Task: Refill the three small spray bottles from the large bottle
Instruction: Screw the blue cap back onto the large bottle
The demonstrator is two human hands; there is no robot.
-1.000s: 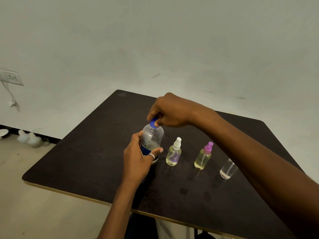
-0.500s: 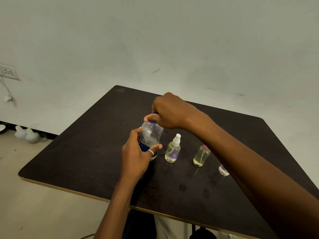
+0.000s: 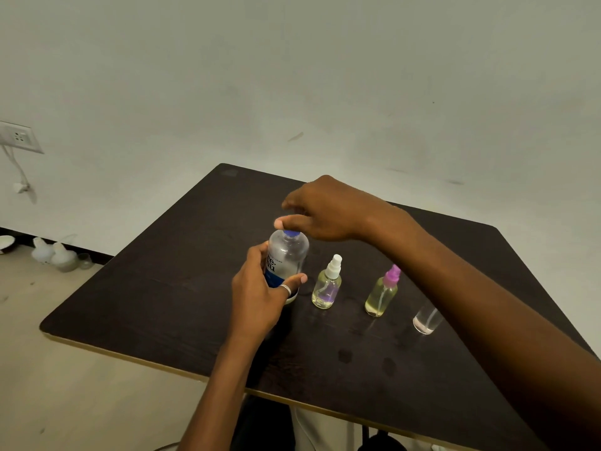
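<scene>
Now your left hand grips the bottle steady so your right hand, at twelve o'clock, can pinch the cap.

Both forearms are seen bare from the wrists down to the bottom edge of the view. A plain, narrow, silver-coloured ring is worn on the thumb of the left hand, while short-trimmed nails can be made out on the right hand. Pale cloth, apparently part of a garment, is glimpsed low between the two arms.
</scene>
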